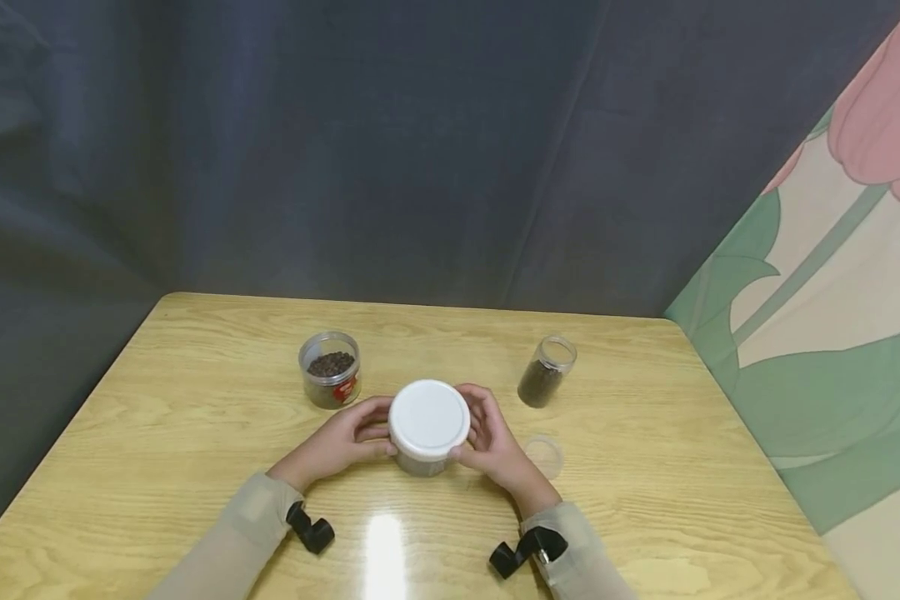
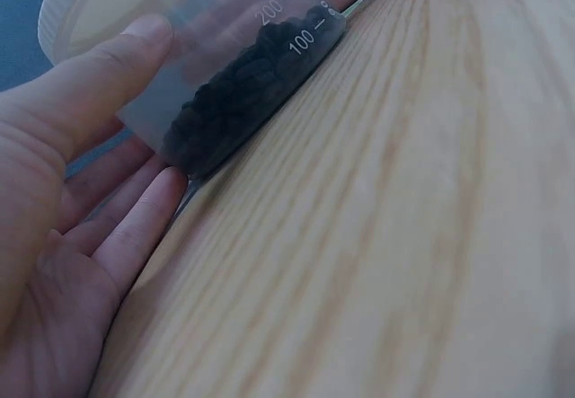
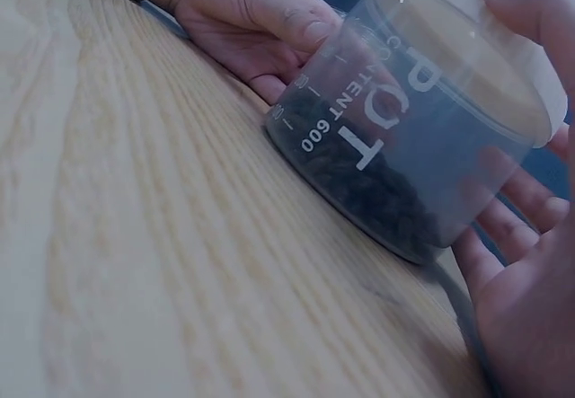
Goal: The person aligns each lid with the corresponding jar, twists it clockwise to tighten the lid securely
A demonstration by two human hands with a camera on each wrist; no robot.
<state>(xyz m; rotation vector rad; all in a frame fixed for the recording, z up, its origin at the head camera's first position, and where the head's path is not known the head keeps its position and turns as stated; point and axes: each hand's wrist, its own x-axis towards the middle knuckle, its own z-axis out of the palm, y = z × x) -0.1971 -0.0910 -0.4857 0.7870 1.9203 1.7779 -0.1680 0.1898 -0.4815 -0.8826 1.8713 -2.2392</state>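
Note:
A clear plastic jar (image 1: 422,467) stands on the table between the two hands, capped with a white lid (image 1: 429,417). Dark, lumpy pieces (image 2: 252,88) fill its lower part, and printed measuring marks and the letters "POT" show on its wall (image 3: 404,110). The left hand (image 1: 348,437) holds the jar's left side, its thumb against the wall just under the lid. On the opposite side the right hand (image 1: 497,446) curls round the jar, with the thumb (image 3: 530,7) on the lid's edge and the other fingers by the lower wall.
Behind the left hand stands an open round tub (image 1: 330,392) of dark pellets with a red label. A small open jar (image 1: 540,379) with dark contents is at the back right. Beside the right wrist lies a clear round lid (image 1: 544,458) on the wooden table (image 1: 682,467).

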